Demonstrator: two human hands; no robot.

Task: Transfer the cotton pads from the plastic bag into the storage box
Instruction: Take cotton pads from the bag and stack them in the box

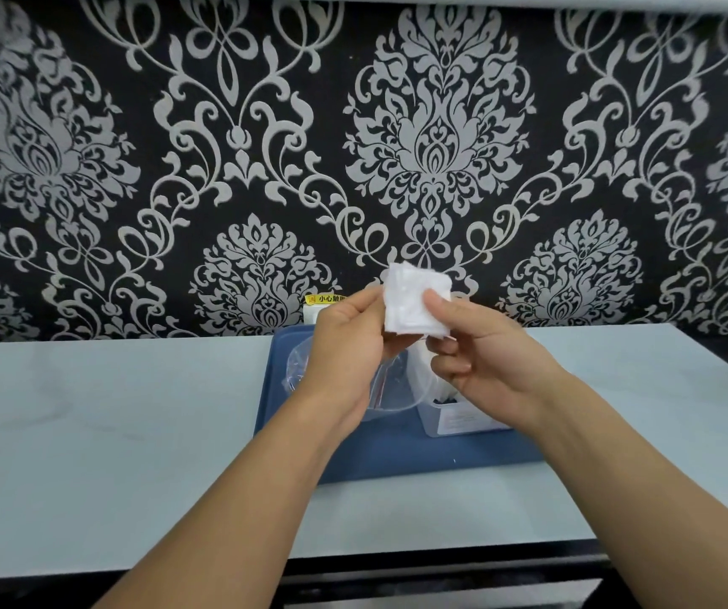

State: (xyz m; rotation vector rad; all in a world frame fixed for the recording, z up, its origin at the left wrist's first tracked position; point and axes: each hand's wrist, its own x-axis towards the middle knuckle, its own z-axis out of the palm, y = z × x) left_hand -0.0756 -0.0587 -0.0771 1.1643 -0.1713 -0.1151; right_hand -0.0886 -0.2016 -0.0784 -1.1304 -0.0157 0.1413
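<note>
Both hands raised above blue tray (397,459). Left hand (344,345) and right hand (485,358) pinch cotton pads (410,301), fingers clamped on stack edges. Plastic bag (391,389) probably empty, on tray. Storage box (463,417) near tray's right edge. Pads light, soft, prone to fanning; hold by opposite edges.

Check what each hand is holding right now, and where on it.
Both hold the stack of cotton pads: left hand pinches its left edge, right hand its right side, thumb on front.
</note>
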